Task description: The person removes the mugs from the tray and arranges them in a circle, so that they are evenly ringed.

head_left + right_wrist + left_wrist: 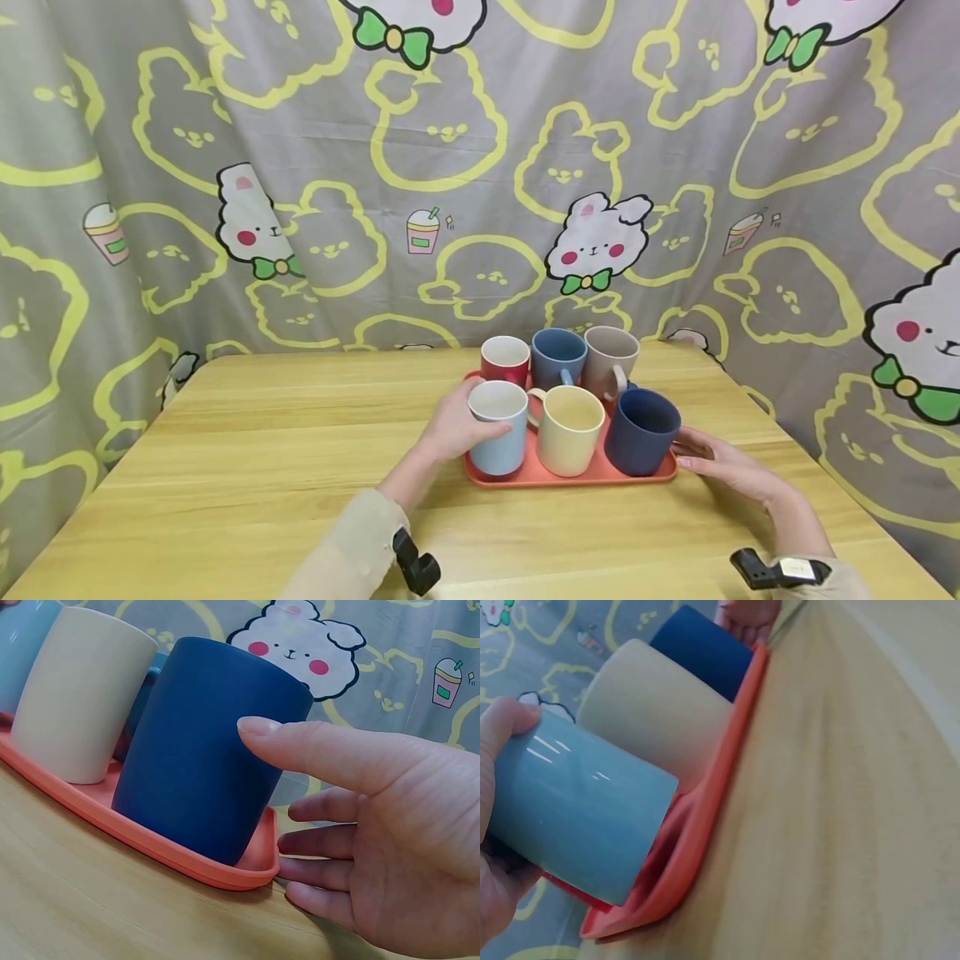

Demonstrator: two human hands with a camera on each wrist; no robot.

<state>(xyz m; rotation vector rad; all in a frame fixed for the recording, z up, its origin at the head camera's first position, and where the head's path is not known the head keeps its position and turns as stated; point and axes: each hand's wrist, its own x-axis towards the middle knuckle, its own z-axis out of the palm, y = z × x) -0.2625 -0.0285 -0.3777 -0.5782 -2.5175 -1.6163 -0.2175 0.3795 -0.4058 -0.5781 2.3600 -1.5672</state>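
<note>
Since no handle shows on its near side, the light blue mug (498,452) is gripped round its body by the left hand (456,427), thumb across the front, over the near left corner of the tray (585,482). Its base looks slightly tilted over the tray floor; whether it bears fully there I cannot tell. The right hand (731,467) pinches nothing: its fingers are loosely spread at the tray's near right corner, perhaps to steady that end, with the thumb beside the navy mug (637,442). Whether skin meets tray or mug is unclear.

Between these two, along the near edge, stands the cream mug (567,446), its handle turned left into the gap, probably to save room. Behind, along the tray's far edge, stand a red mug (505,372), a blue mug (549,368) and a taupe mug (602,373); the last two have handles facing forward, presumably so their bodies fit close together. The tray lies right of the table (225,467)'s middle, nearer its far edge, before a patterned curtain (465,200).
</note>
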